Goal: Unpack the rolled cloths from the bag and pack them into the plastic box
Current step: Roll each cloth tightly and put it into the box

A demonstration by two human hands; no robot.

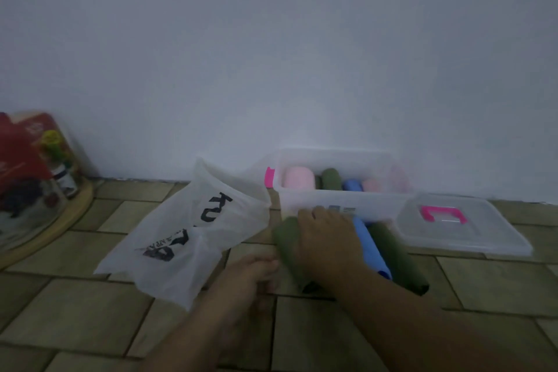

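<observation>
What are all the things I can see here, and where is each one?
plastic bag: one, white with black print, on the tiled floor, left of the box
plastic box: one, clear with a pink latch, open, against the white wall
rolled cloths in the box: at least four, pink, green, blue, pink
left green roll: one, on the floor before the box
blue roll: one, beside it
right green roll: one, furthest right
lid: one, clear with a pink handle, on the floor right of the box
domed tray: one, wooden base, blurred red contents, far left
left hand: by the left green roll's near end, fingers relaxed
right hand: fingers curled over the left green roll
</observation>
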